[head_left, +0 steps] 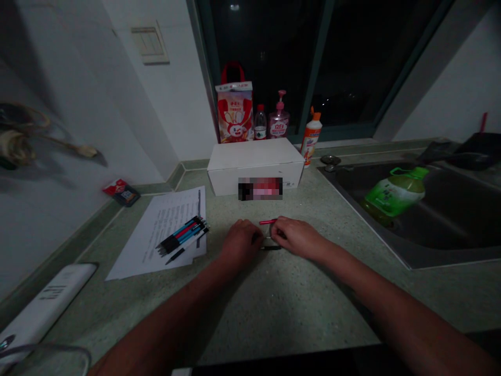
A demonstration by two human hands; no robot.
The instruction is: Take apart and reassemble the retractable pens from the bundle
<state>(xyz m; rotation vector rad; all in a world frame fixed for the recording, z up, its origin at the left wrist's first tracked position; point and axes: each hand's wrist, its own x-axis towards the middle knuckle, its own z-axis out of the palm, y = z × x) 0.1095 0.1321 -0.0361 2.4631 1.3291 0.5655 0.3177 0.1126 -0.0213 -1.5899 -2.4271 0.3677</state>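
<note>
My left hand is closed over the counter, its fingertips pinched at a small thin part between the hands that is too small to name. Facing it, my right hand is also closed, with its fingertips at the other end of that part. A red pen piece lies just beyond the fingers, its right end beside my right hand. Nearer to me, a black pen piece rests on the counter between both hands. Several pens in blue, red, black and white lie on printed paper sheets to the left.
Behind the hands stands a white box, with a red bag, a pink pump bottle and an orange-capped bottle. A sink holding a green jug is right. A power strip lies left.
</note>
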